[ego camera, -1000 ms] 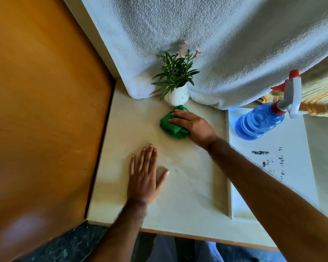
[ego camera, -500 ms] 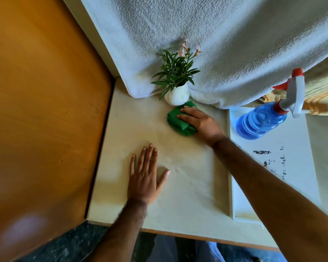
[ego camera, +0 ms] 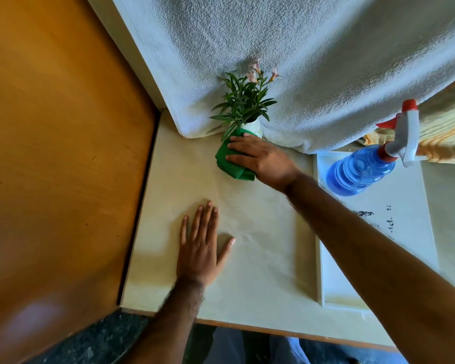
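My right hand [ego camera: 260, 157] lies flat on a folded green cloth [ego camera: 230, 164] and presses it against the cream table top [ego camera: 260, 271], right at the foot of a small white vase [ego camera: 254, 126] with a green plant. Its fingers are straight and point left. My left hand [ego camera: 200, 245] rests palm down on the table nearer to me, fingers spread and straight, holding nothing. Part of the cloth is hidden under my right hand.
A blue spray bottle [ego camera: 360, 170] with a white and red trigger lies on a white tray [ego camera: 410, 232] at the right. A white towel [ego camera: 300, 61] hangs behind the vase. An orange wooden panel [ego camera: 58, 153] runs along the table's left edge.
My right hand has slid the green cloth back and to the left, up against the vase's base. My left hand has stayed in place.
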A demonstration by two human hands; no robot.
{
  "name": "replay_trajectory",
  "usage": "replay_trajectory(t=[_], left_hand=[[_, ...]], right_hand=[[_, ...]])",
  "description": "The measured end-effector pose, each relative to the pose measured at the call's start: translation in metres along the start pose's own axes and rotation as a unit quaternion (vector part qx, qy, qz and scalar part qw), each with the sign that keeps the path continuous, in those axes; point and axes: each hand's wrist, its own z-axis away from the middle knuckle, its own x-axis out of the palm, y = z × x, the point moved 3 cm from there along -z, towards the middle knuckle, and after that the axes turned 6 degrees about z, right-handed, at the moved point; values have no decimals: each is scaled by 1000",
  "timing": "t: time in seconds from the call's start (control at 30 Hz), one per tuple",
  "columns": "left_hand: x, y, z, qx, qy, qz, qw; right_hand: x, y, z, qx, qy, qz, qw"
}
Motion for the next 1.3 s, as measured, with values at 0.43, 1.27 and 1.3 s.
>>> replay_trajectory(t=[0.43, 1.27, 1.3], left_hand=[[3, -2, 0, 4, 7, 0, 1000], [-7, 2, 0, -7, -17, 45, 999], [-7, 1, -1, -6, -10, 47, 999]], right_hand=[[30, 0, 22, 222, -115, -200, 947], [-65, -71, 207, 361, -11, 70, 930], [-67, -75, 222, 390, -5, 79, 918]])
